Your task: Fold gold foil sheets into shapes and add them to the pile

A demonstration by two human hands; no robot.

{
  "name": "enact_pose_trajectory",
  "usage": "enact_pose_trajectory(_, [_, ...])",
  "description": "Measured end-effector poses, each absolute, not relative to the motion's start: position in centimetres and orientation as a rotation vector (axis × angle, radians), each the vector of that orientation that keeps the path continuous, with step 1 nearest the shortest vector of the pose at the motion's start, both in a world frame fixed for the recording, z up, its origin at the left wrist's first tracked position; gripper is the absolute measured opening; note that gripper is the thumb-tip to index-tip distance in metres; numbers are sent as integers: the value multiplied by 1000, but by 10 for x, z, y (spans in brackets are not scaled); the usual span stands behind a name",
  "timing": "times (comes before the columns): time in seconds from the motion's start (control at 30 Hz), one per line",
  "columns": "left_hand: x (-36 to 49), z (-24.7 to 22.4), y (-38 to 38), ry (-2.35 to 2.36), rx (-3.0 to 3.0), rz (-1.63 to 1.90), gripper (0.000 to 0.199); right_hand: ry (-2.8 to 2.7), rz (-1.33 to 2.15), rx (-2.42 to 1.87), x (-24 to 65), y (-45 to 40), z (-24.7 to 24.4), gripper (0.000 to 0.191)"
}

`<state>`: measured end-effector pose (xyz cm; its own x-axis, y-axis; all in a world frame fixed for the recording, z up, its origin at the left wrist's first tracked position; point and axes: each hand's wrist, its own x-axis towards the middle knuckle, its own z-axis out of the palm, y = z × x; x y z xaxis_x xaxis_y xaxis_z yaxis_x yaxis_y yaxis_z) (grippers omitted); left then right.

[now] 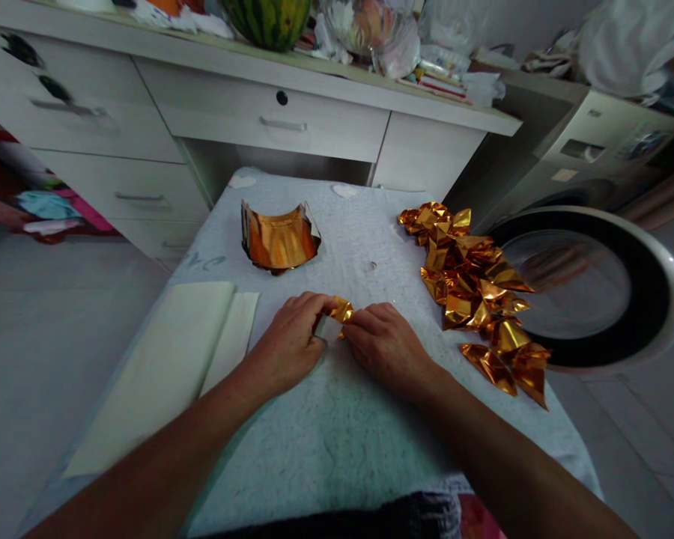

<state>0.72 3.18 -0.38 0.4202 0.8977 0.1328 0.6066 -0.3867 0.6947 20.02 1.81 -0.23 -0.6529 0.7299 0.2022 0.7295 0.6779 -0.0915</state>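
Observation:
Between my hands, low over the cloth-covered table, is a small piece of gold foil paper point(342, 310), partly folded. My left hand point(292, 337) pinches its left end with thumb and fingers. From the other side my right hand point(386, 340) grips the same piece, its fingers curled and covering much of it. Farther back on the left stands a curved stack of gold foil sheets point(281, 238), its ends bent upward. A heap of folded gold foil pieces point(466, 277) lies to the right of my right hand.
Cream paper sheets point(162, 367) lie along the table's left side. The table's cloth point(326, 464) is pale blue. Behind stand white drawers point(281, 112) with a watermelon point(266, 19) and clutter on top. At the right, a washing machine's open round door point(584, 288) adjoins the table.

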Motion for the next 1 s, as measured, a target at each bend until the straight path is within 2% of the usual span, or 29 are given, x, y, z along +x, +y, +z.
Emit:
enact_pose_trajectory(0.2, [7, 1, 31, 1250, 2217, 616, 59, -2585, 78, -1267, 205, 19, -1, 16])
enact_pose_trajectory(0.33, [8, -3, 30, 1199, 2290, 691, 54, -2485, 150, -1268, 213, 20, 0, 18])
enact_pose_trajectory(0.53, [7, -5, 31, 1305, 2320, 891, 30, -2395, 221, -1239, 222, 22, -3, 19])
enact_pose_trajectory(0.7, [4, -4, 34, 1299, 2437, 703, 13, -2397, 276, -1263, 221, 22, -2, 19])
enact_pose_trajectory(1.0, [4, -4, 34, 1257, 2681, 473, 16, -2444, 364, -1318, 215, 18, 5, 17])
